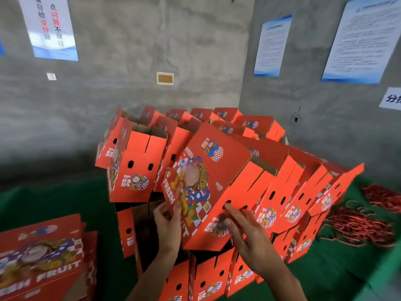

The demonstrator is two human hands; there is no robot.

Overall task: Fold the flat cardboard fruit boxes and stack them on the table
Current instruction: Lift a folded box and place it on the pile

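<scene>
The setting is a packing area in a warehouse or small factory. Bare grey concrete walls [134, 61] fill the upper half of the frame and carry printed notice sheets [273, 45] at upper right and a slogan poster [51, 27] at upper left. Below them, a surface with a green cover [65, 203] holds many identical red printed fruit boxes [134, 161], a stack of flat blanks [41, 257] at lower left and a heap of red cords [358, 224] at right.

Two bare forearms – left hand [168, 227], right hand [244, 233] – unsleeved
</scene>
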